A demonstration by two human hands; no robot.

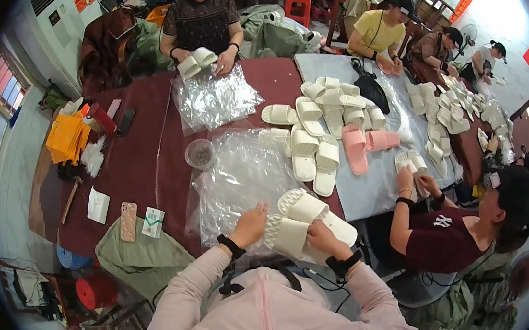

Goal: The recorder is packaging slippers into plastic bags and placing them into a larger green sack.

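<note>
A pair of cream-white slippers with quilted soles is in front of me at the table's near edge. My right hand (326,239) grips them, its fingers tucked in at the strap openings. The far slipper (304,207) partly overlaps the near slipper (285,235). Just left of their toes is my left hand (249,226), fingers stretched upward and seemingly holding nothing. It rests over the edge of a stack of clear plastic bags (237,175), which spreads out beyond both hands. Part of the stack is hidden by the slippers.
Cream slippers (309,115) and a pink pair (354,148) lie ahead to the right. A round clear tub (200,154) stands beside the bags. Left are a phone (128,222), a small box (153,223) and orange bags (66,137). Co-workers handle slippers around the table.
</note>
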